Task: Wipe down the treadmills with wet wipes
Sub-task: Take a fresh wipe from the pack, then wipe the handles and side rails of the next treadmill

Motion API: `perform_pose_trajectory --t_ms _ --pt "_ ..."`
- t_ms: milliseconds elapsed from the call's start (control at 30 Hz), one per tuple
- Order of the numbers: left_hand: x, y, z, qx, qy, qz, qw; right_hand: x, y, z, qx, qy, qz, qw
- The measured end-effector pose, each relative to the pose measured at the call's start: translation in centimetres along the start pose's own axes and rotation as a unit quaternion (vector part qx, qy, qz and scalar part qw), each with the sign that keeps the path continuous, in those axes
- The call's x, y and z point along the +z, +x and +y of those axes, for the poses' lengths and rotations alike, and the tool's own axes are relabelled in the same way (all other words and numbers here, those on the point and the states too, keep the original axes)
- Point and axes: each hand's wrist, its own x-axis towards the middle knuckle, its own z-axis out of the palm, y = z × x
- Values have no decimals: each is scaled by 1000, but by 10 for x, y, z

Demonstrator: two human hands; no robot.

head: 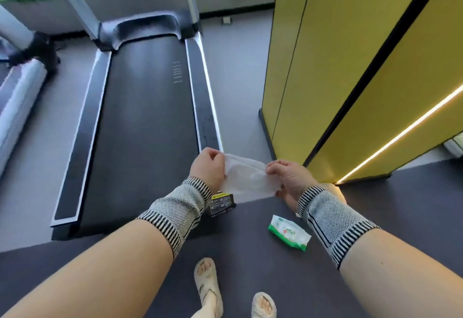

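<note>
A white wet wipe [246,176] is stretched between both hands above the rear right corner of the treadmill. My left hand [208,167] pinches its left edge and my right hand [288,176] pinches its right edge. The treadmill [145,117] runs away from me, with a dark belt, black side rails with silver trim and grey uprights at the far end. A green and white wet-wipe pack [289,232] lies on the dark floor below my right wrist.
A tall yellow pillar [350,67] with a lit strip stands close on the right. Another machine [20,92] sits at the left edge. A warning label [221,203] marks the treadmill's rear corner. My sandalled feet [208,285] stand on the dark floor.
</note>
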Motion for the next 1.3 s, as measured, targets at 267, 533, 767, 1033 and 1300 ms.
perform_pose_trajectory --t_ms 267,533,767,1033,1300 --pt "-131 -51 5 42 -16 2 999 106 -57 -50 -94 -124 -81 984" --pt "-300 -74 -33 90 -80 91 989 284 -112 -52 -138 -127 -225 956" --pt "-492 -78 -118 50 -170 135 975 469 -175 -3 -127 -104 -259 952" --pt "-645 -56 -174 -117 -392 36 912 639 -212 -2 -117 -2 -274 954" --pt "-750 40 -219 -132 -404 -20 905 795 -143 -15 -109 47 -267 956"
